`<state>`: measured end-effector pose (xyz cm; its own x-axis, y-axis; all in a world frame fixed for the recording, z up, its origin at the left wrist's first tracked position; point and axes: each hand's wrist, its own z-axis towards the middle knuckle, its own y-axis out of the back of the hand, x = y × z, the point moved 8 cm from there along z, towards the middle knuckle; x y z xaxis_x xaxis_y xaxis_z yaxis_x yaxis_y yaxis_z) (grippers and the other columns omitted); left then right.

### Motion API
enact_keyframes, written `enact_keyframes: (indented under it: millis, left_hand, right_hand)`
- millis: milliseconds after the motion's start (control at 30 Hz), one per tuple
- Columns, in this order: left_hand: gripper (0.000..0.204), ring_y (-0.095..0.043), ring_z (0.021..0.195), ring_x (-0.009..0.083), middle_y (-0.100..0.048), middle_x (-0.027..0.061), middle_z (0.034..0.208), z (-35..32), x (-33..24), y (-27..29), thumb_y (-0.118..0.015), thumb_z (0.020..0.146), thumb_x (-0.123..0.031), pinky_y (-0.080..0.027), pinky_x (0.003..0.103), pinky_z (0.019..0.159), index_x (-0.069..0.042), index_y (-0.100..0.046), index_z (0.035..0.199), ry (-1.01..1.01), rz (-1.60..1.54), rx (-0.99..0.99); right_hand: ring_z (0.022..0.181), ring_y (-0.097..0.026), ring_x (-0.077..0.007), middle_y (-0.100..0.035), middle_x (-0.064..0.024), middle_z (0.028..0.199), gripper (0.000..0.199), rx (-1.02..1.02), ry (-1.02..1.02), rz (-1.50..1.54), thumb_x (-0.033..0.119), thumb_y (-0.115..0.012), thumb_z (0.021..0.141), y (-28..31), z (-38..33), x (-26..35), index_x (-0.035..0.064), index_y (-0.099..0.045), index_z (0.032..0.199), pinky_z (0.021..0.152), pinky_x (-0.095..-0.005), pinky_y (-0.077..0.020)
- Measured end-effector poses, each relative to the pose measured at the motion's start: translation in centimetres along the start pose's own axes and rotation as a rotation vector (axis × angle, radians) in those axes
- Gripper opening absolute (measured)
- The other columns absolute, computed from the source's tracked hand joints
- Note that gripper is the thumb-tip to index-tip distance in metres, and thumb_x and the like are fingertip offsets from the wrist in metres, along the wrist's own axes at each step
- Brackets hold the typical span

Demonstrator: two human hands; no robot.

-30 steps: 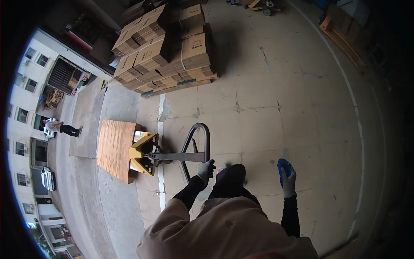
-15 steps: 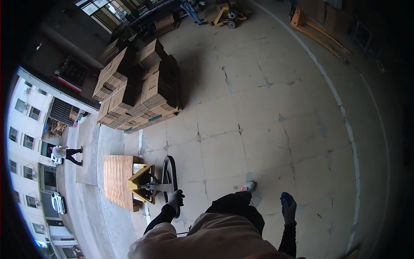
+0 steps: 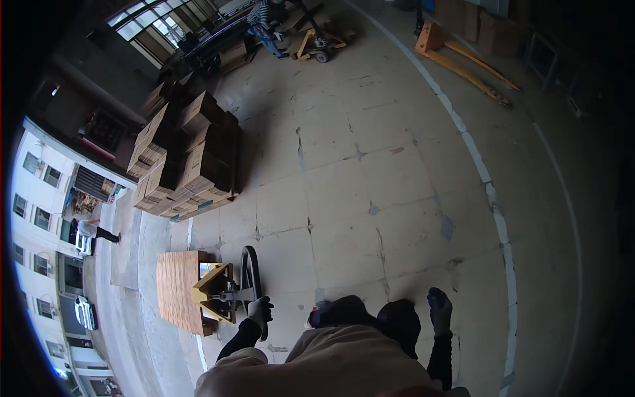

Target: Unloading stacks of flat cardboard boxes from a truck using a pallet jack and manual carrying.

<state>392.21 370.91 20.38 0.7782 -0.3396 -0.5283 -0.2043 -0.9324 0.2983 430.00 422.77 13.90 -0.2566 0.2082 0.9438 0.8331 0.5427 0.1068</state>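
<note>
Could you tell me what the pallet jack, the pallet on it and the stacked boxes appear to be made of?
The pallet jack looks like painted metal: yellow body, dark loop handle gripped by the gloved left hand. The pallet seems bare wood, with a pale slatted top. The stacked boxes look like brown corrugated cardboard, matte.

Stacked cartons point(image 3: 185, 155) stand on the concrete floor point(image 3: 370, 192). Beyond the cartons, a person point(image 3: 264, 16) bends beside a second yellow jack point(image 3: 317, 43); right of them, orange forks point(image 3: 463, 59) lie.
</note>
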Motion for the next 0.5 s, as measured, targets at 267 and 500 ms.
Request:
enact_keyframes:
  millis: [267,500]
  left_hand:
    - [0.02,-0.042,0.041,0.0142,-0.052,0.0047,0.06,-5.6,-1.8,-24.0,-0.062,0.086,-0.026,-0.038,0.032,0.039,-0.006,-0.061,0.085,-0.002,-0.138,0.054]
    - [0.022,-0.042,0.043,0.0161,-0.046,0.0018,0.059,-7.8,-8.1,-45.5,-0.06,0.087,-0.031,-0.037,0.034,0.04,-0.009,-0.058,0.087,0.017,-0.221,0.111]
  right_hand:
    - [0.084,-0.063,-0.011,-0.068,-0.0038,0.097,0.023,0.009,0.094,-0.068,0.011,-0.061,0.094,17.1,17.2,8.4,0.0007,-0.064,0.114,0.074,-0.0242,-0.0505]
    - [0.094,-0.066,-0.0164,-0.07,-0.0088,0.105,0.029,0.033,0.155,-0.276,0.012,-0.064,0.09,24.4,31.7,15.0,-0.0017,-0.064,0.116,0.085,-0.0302,-0.0517]
